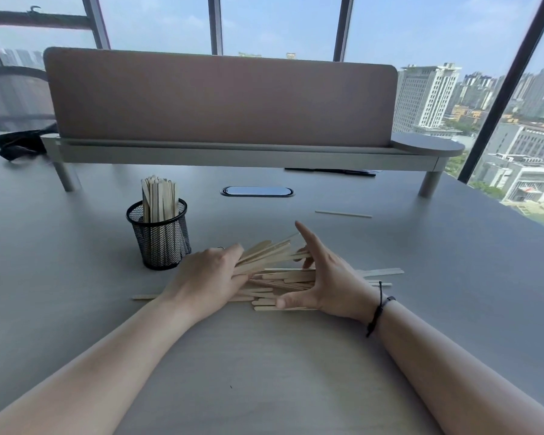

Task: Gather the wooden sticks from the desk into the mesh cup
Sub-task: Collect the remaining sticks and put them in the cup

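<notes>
A loose pile of pale wooden sticks (283,277) lies on the grey desk in front of me. My left hand (208,274) grips a bundle of them at their left ends, lifted at a slant. My right hand (324,277) stands on edge at the pile's right side, fingers and thumb spread, touching the sticks. The black mesh cup (159,237) stands upright just left of the pile, holding several sticks on end. One single stick (343,214) lies apart at the far right, and another (143,297) pokes out under my left wrist.
A raised shelf with a brown divider panel (220,98) runs across the back of the desk. An oval cable port (256,192) sits in the desk behind the pile. A black object (16,144) lies at the far left, and a dark pen-like item (330,171) under the shelf.
</notes>
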Available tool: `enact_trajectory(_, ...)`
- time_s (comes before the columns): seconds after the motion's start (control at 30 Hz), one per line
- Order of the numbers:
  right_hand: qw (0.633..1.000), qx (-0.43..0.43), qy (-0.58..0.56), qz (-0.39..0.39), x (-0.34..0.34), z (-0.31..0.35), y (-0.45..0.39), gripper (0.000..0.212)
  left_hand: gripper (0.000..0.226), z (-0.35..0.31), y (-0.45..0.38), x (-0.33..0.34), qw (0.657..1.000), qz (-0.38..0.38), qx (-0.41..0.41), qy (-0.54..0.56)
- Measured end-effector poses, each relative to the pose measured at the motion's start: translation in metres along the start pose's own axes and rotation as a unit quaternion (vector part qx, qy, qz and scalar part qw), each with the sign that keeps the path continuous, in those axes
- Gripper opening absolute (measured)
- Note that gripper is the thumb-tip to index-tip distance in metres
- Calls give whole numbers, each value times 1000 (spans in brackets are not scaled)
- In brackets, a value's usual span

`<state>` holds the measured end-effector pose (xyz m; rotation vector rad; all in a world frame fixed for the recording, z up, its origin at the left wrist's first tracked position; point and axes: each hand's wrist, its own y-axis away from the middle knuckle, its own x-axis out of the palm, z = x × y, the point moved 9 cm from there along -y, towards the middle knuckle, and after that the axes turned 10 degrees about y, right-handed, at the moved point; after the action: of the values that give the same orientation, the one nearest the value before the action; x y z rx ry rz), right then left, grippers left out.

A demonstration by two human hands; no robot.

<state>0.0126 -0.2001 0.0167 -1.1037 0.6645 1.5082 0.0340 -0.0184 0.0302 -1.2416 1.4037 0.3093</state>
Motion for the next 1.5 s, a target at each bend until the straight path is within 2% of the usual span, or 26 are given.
enact_trajectory(0.13,999,-16,42,7,5,1,-1,141,24,10,0,-9,996,-38,-13,75)
enact_trajectory(0.2,994,-22,102,24,10,3,-2,141,30,15,1,-18,990,-75,-14,121)
enact_trajectory(0.27,986,-30,164,23,12,8,-1,127,41,15,2,-25,980,-105,-20,165)
enact_trajectory(0.37,979,-44,197,0,13,17,-2,89,54,16,2,-34,956,-147,-43,250)
enact_trajectory(0.43,980,-46,193,-15,14,19,-4,77,55,20,0,-33,910,-151,-82,378)
enact_trajectory(0.5,981,-48,185,-31,15,19,-6,71,52,23,0,-23,829,-139,-122,528)
enact_trajectory(0.53,981,-48,183,-39,15,20,-7,69,53,21,1,-18,800,-132,-130,571)
enact_trajectory(0.57,981,-46,182,-44,15,19,-8,68,52,17,2,-15,787,-124,-130,590)
enact_trajectory(0.67,982,-36,176,-50,16,16,-10,63,52,9,6,-7,792,-117,-117,587)
enact_trajectory(0.8,984,-14,172,-39,18,12,-12,64,69,9,8,-3,831,-126,-103,532)
enact_trajectory(0.93,981,-5,192,-28,19,11,-13,68,71,6,8,-3,837,-132,-95,522)
enact_trajectory(1.33,974,-28,225,-25,20,15,-13,76,46,11,14,-11,811,-183,-140,538)
enact_trajectory(1.5,972,-32,231,-37,19,17,-12,76,47,9,14,-15,807,-192,-133,543)
